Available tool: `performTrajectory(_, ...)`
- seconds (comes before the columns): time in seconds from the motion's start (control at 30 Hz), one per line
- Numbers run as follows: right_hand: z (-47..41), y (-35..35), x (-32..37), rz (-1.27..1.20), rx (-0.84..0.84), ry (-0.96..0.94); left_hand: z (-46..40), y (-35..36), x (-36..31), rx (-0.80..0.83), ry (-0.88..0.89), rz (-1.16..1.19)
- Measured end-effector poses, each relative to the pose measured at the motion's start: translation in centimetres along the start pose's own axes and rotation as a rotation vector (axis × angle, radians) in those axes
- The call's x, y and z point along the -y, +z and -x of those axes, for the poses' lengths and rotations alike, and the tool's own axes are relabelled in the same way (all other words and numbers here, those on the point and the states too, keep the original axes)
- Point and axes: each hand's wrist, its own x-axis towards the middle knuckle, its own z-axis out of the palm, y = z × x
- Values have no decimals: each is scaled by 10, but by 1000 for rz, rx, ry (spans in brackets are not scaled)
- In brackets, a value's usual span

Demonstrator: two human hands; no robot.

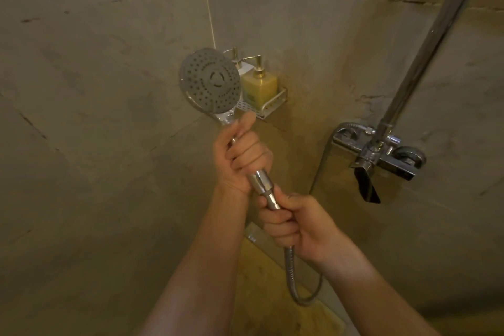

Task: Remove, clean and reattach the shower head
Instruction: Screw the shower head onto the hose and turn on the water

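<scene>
Left hand [240, 155] grips the round chrome shower head [211, 80] by its handle at centre; right hand [293, 222] grips the ribbed metal hose [290, 262] nut just below. Likely unscrewing; next, counter-rotation.

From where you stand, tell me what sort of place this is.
Most likely a tiled shower stall: a wall-mounted mixer tap, a corner rack with soap bottles, and a shower head on its hose.

White bottle [243, 68] half hidden behind shower head [210, 81]; label unreadable.

Two pump bottles [259, 84] in corner rack [275, 106]; tiled wall [95, 90].
</scene>
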Motion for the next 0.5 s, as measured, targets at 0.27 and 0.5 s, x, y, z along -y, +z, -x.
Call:
performTrajectory(0.27, -10, 16, -18, 354, -424, -352, -7, 12, 10, -585, 116, -443)
performTrajectory(0.5, -7, -16, -28, 1503, -999, -713, -3, 20, 20, -970, 138, -710)
